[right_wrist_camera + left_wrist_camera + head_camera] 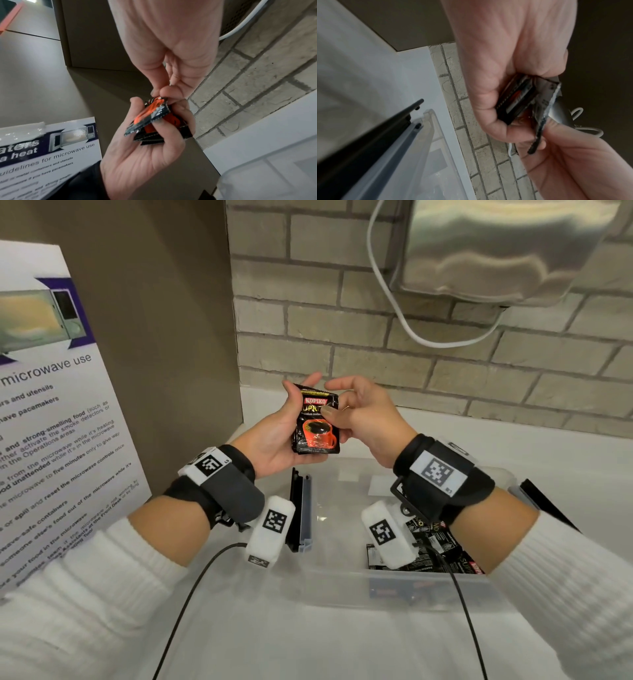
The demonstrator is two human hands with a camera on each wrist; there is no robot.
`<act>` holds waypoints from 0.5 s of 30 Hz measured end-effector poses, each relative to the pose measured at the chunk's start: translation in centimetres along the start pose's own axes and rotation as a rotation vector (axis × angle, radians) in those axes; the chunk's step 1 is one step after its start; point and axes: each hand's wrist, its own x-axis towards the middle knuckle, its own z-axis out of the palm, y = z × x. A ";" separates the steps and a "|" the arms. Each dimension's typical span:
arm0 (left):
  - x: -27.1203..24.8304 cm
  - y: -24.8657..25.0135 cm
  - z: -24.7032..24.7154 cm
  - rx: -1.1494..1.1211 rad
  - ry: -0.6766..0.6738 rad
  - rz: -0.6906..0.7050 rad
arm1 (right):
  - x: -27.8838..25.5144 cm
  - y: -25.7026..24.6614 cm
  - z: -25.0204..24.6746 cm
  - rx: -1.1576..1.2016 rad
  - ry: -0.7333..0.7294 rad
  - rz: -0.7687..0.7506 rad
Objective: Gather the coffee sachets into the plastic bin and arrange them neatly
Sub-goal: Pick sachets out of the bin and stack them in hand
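We see our left hand [274,436] cupping a small stack of black sachets [315,422] with a red cup, long axis upright, our right hand [363,419] pinching their right edge, above the clear plastic bin [329,587] on white counter [565,460], brick wall [445,364] beyond.
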 end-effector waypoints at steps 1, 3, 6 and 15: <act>0.0 0.0 0.0 -0.007 -0.007 -0.003 | 0.0 0.0 0.1 -0.032 0.007 -0.013; 0.2 -0.1 0.0 -0.043 -0.018 -0.014 | 0.2 0.2 0.2 -0.096 0.037 -0.061; 0.5 -0.3 0.1 -0.058 -0.015 -0.044 | 0.3 0.4 0.4 -0.167 0.071 -0.139; 0.9 -0.1 0.2 -0.035 0.022 -0.036 | -0.2 0.7 -0.1 -0.746 -0.092 -0.328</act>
